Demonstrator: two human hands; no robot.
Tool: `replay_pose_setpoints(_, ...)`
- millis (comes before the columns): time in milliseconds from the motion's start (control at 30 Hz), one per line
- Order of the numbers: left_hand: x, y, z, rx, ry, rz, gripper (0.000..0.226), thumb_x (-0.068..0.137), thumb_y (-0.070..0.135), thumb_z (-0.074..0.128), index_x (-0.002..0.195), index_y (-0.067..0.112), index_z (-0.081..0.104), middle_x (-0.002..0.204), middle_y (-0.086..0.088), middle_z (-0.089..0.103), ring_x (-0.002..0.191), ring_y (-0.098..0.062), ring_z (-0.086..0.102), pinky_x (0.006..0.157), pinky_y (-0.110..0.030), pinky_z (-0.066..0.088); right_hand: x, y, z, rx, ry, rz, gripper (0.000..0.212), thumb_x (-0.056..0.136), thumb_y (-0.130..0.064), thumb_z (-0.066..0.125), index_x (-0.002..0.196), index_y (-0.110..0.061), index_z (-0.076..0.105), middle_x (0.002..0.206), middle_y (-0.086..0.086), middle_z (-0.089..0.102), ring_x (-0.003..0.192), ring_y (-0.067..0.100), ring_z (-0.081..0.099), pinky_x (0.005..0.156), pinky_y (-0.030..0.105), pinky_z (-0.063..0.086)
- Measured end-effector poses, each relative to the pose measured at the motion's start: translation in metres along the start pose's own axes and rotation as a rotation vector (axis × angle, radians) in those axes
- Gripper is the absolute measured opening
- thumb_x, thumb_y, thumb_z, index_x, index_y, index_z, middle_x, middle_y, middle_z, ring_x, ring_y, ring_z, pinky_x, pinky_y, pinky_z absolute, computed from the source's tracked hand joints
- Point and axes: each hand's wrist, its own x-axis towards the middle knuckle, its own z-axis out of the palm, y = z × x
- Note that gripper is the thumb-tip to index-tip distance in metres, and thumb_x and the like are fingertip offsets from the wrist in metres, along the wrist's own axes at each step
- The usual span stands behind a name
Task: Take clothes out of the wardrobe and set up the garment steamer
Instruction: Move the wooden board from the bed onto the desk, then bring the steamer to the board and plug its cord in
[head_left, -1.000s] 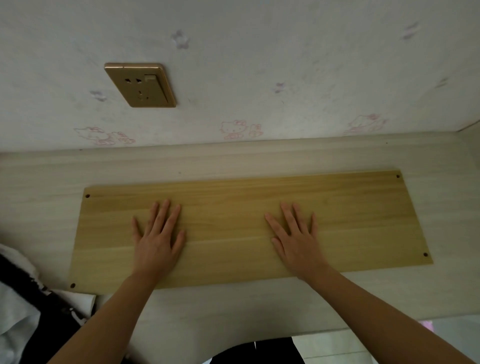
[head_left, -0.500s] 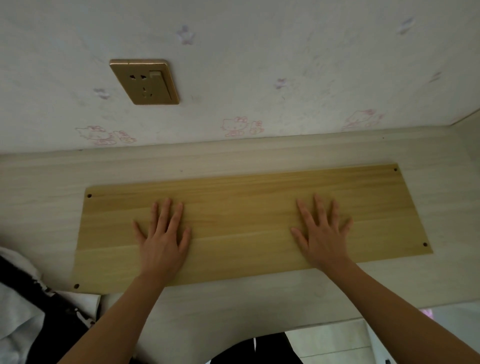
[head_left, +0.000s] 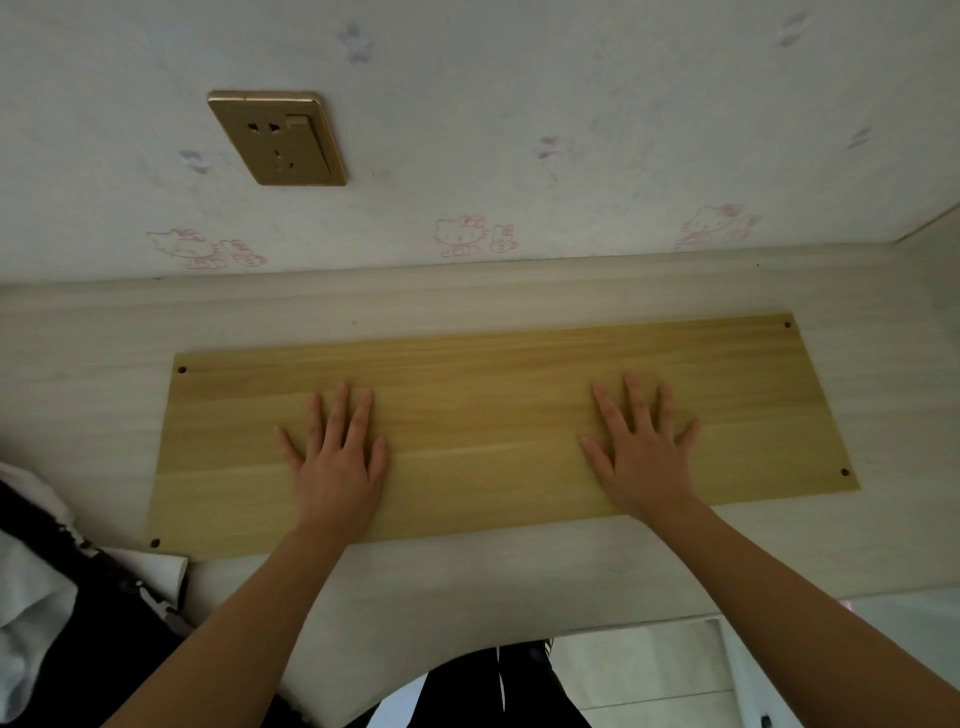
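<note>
While both palms lie flat, nothing is gripped. Far left: clothes (head_left: 47, 597), a dark and white heap, soft, at the desk (head_left: 467, 582) edge, touching the board's near left corner. Wall socket (head_left: 278, 137) above, unused. Left hand (head_left: 337, 462) rests on the board (head_left: 493, 431), fingers straight, slightly spread. Right hand (head_left: 641, 452) likewise, fingers fanned wider. Board looks stiff, smooth, probably light; best taken by its long edges. Clothes would bunch and slip, so gather them by the bulk. No steamer in view.
</note>
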Motion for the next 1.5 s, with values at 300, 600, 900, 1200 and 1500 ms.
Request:
replay_pose_setpoints(300, -0.009, 0.023, -0.01, -0.038, -0.065, -0.165, 0.055, 0.1, 0.042, 0.034, 0.152, 0.032, 0.019, 0.161, 0.006, 0.01, 0.149, -0.025, 0.007, 0.113, -0.063, 0.008, -0.024, 0.008, -0.006, 0.047, -0.132, -0.053, 0.072, 0.093, -0.065, 0.022, 0.151, -0.036, -0.007, 0.16, 0.0, -0.018, 0.145, 0.038, -0.015, 0.109, 0.071, 0.01)
replay_pose_setpoints(600, -0.044, 0.044, -0.026, -0.046, -0.143, -0.171, 0.061, 0.097, 0.052, 0.034, 0.152, 0.034, 0.015, 0.161, 0.002, 0.012, 0.148, -0.028, 0.009, 0.115, -0.052, 0.018, -0.042, 0.026, -0.024, 0.124, -0.109, -0.101, 0.064, 0.099, -0.049, 0.032, 0.153, -0.026, 0.005, 0.162, 0.002, -0.002, 0.147, 0.036, -0.006, 0.111, 0.067, 0.014)
replay_pose_setpoints(900, -0.108, 0.102, -0.043, -0.112, 0.02, 0.121, 0.046, 0.097, 0.026, 0.045, 0.142, 0.012, 0.042, 0.143, -0.007, 0.048, 0.135, -0.027, 0.039, 0.103, -0.044, 0.041, -0.115, 0.056, -0.04, 0.122, -0.026, -0.182, 0.057, 0.102, -0.034, 0.03, 0.152, -0.014, 0.013, 0.16, 0.006, 0.015, 0.148, 0.032, 0.002, 0.117, 0.053, 0.012)
replay_pose_setpoints(1200, -0.17, 0.14, -0.06, -0.205, 0.125, 0.428, 0.037, 0.092, 0.019, 0.057, 0.128, 0.009, 0.058, 0.113, -0.006, 0.067, 0.111, -0.027, 0.057, 0.087, -0.041, 0.053, -0.205, 0.054, -0.052, 0.229, 0.118, -0.093, 0.054, 0.103, -0.036, 0.031, 0.149, -0.009, 0.025, 0.151, 0.011, 0.036, 0.146, 0.028, 0.019, 0.118, 0.042, 0.02)
replay_pose_setpoints(1500, -0.233, 0.145, -0.059, -0.262, 0.067, 0.765, 0.026, 0.086, 0.013, 0.066, 0.111, 0.009, 0.067, 0.091, -0.005, 0.07, 0.09, -0.024, 0.064, 0.067, -0.037, 0.055, -0.323, 0.028, -0.022, 0.312, 0.145, 0.179, 0.051, 0.103, -0.035, 0.031, 0.148, -0.01, 0.027, 0.15, 0.01, 0.037, 0.143, 0.025, 0.025, 0.118, 0.037, 0.021)
